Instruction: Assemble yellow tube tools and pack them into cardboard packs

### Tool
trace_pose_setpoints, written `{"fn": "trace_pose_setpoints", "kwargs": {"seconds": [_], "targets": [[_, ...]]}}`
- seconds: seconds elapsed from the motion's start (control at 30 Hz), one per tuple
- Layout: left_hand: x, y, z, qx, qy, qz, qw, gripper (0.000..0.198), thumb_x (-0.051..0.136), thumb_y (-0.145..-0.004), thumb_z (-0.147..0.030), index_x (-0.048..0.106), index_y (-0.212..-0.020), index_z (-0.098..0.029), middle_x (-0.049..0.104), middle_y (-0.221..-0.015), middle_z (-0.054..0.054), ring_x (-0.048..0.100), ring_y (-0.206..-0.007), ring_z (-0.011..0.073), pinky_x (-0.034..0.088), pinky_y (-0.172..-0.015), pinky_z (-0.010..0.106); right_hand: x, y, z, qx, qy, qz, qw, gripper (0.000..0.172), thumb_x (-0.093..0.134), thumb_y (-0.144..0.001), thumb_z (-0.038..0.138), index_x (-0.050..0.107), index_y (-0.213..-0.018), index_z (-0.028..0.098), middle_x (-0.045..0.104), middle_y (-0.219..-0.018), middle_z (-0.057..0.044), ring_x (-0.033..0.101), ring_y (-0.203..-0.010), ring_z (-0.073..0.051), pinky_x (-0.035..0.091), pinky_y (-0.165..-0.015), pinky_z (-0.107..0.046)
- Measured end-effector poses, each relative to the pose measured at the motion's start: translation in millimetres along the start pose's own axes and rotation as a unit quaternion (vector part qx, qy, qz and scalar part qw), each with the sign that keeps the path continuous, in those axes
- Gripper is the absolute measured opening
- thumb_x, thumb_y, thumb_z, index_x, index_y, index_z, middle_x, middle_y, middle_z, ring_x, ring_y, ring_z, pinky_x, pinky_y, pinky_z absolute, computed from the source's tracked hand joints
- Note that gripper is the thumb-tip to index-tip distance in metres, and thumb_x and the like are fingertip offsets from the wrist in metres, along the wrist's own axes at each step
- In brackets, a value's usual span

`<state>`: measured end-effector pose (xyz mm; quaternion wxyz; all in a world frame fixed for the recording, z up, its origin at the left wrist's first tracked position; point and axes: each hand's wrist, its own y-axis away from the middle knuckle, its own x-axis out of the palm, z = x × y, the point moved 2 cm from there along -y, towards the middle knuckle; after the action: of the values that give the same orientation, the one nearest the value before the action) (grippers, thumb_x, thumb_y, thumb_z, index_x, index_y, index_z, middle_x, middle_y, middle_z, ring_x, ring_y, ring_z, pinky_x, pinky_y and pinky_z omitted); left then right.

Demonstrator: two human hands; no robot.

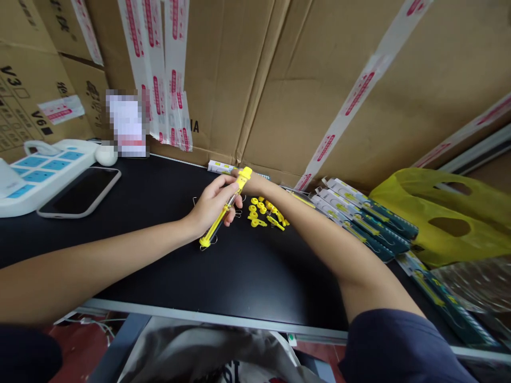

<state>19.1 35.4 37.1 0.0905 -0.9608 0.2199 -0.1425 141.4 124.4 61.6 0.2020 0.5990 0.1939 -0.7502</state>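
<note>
My left hand (213, 205) is closed around a slim yellow tool with a clear tube (219, 221). The tool slants, its wide yellow head up and to the right and its round yellow end low, where a thin wire loop shows. Behind that head, my right hand (244, 180) reaches across to the far side of the table. Its fingers are mostly hidden by the tool and my left hand. Small yellow plastic parts (255, 211), rings and clips among them, lie in a loose pile under my right forearm. Bent wire hooks (238, 214) lie beside my left fingers.
Packaged yellow tools (363, 213) are stacked at the right, next to a yellow plastic bag (439, 223). A narrow white box (219, 167) lies at the back against the cardboard (255, 80). A phone (82, 191) and a power strip (51, 167) occupy the left of the black table (255, 276).
</note>
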Motion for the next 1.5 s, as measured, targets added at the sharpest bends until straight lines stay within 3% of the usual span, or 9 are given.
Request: {"fn": "trace_pose_setpoints", "kwargs": {"seconds": [0.2, 0.27, 0.37, 0.43, 0.57, 1.0, 1.17, 1.3, 1.5], "targets": [[3.4, 3.1, 4.1, -0.045, -0.006, 0.063, 0.997, 0.012, 0.051, -0.09, -0.031, 0.047, -0.093, -0.02, 0.058, -0.063, -0.006, 0.049, -0.033, 0.0063, 0.042, -0.03, 0.016, -8.2, 51.9, -18.0, 0.041, -0.142, -0.091, 0.985, 0.017, 0.032, -0.082, 0.009, 0.047, -0.084, 0.016, 0.042, -0.056, 0.005, 0.038, -0.045, -0.008, 0.033, -0.044, -0.019], [6.3, 5.5, 8.4, -0.083, -0.021, 0.112, 0.99, 0.015, 0.053, -0.089, -0.033, 0.047, -0.093, -0.02, 0.059, -0.063, -0.005, 0.05, -0.033, 0.0068, 0.043, -0.029, 0.016, -2.7, 81.6, -20.3, 0.03, -0.332, -0.12, 0.935, 0.017, 0.033, -0.082, 0.012, 0.05, -0.085, 0.017, 0.032, -0.049, 0.008, 0.028, -0.041, -0.008, 0.025, -0.039, -0.019], [11.0, 11.3, 15.0, -0.136, -0.057, 0.169, 0.974, 0.02, 0.055, -0.089, -0.037, 0.048, -0.092, -0.019, 0.06, -0.065, -0.004, 0.052, -0.033, 0.0071, 0.043, -0.029, 0.017, 12.4, 125.4, -17.6, 0.02, -0.454, -0.112, 0.884, 0.025, 0.032, -0.092, 0.03, 0.053, -0.089, 0.017, 0.027, -0.047, 0.01, 0.02, -0.039, -0.008, 0.021, -0.037, -0.02], [14.4, 15.9, 17.5, -0.158, -0.082, 0.195, 0.964, 0.022, 0.056, -0.088, -0.039, 0.048, -0.092, -0.019, 0.06, -0.065, -0.004, 0.052, -0.033, 0.0071, 0.044, -0.03, 0.017, 21.2, 147.3, -12.5, 0.002, -0.457, -0.117, 0.882, 0.029, 0.043, -0.092, 0.044, 0.054, -0.089, 0.017, 0.037, -0.054, 0.008, 0.027, -0.043, -0.007, 0.025, -0.041, -0.02], [21.6, 23.6, 17.7, -0.192, -0.098, 0.237, 0.947, 0.025, 0.056, -0.088, -0.042, 0.049, -0.092, -0.019, 0.061, -0.068, -0.003, 0.054, -0.035, 0.0072, 0.044, -0.031, 0.016, 30.8, 164.4, -5.7, -0.008, -0.453, -0.089, 0.887, 0.031, 0.066, -0.081, 0.045, 0.058, -0.09, 0.016, 0.048, -0.066, 0.004, 0.039, -0.055, -0.008, 0.03, -0.05, -0.021], [26.4, 27.5, 16.7, -0.215, -0.036, 0.229, 0.949, 0.022, 0.051, -0.091, -0.039, 0.048, -0.092, -0.017, 0.062, -0.068, -0.001, 0.051, -0.033, 0.0057, 0.042, -0.031, 0.014, 26.9, 164.4, -6.0, -0.035, -0.456, -0.101, 0.884, 0.025, 0.062, -0.085, 0.04, 0.058, -0.095, 0.018, 0.048, -0.065, 0.003, 0.041, -0.054, -0.009, 0.032, -0.051, -0.022], [28.5, 28.4, 14.6, -0.192, -0.011, 0.188, 0.963, 0.022, 0.051, -0.091, -0.041, 0.045, -0.093, -0.02, 0.061, -0.066, -0.003, 0.051, -0.033, 0.0066, 0.042, -0.03, 0.015, 15.8, 169.3, -6.7, -0.015, -0.444, -0.188, 0.876, 0.006, 0.041, -0.09, 0.021, 0.046, -0.093, 0.021, 0.036, -0.063, 0.006, 0.032, -0.051, -0.01, 0.027, -0.049, -0.023], [30.1, 29.2, 15.3, -0.189, -0.011, 0.147, 0.971, 0.022, 0.048, -0.091, -0.043, 0.043, -0.096, -0.023, 0.059, -0.063, -0.005, 0.048, -0.032, 0.0069, 0.041, -0.029, 0.015, 11.4, 175.4, 4.6, -0.051, -0.311, -0.218, 0.924, 0.01, 0.045, -0.086, 0.012, 0.042, -0.087, 0.022, 0.043, -0.073, 0.003, 0.04, -0.061, -0.012, 0.034, -0.057, -0.025], [32.4, 32.9, 20.6, -0.214, -0.026, 0.147, 0.965, 0.02, 0.044, -0.093, -0.043, 0.043, -0.091, -0.022, 0.059, -0.059, -0.004, 0.048, -0.032, 0.0072, 0.041, -0.029, 0.015, 21.0, 180.0, 18.3, -0.088, -0.24, -0.144, 0.956, 0.026, 0.037, -0.083, 0.004, 0.041, -0.101, 0.022, 0.045, -0.079, 0.001, 0.044, -0.068, -0.014, 0.039, -0.063, -0.028]]}}
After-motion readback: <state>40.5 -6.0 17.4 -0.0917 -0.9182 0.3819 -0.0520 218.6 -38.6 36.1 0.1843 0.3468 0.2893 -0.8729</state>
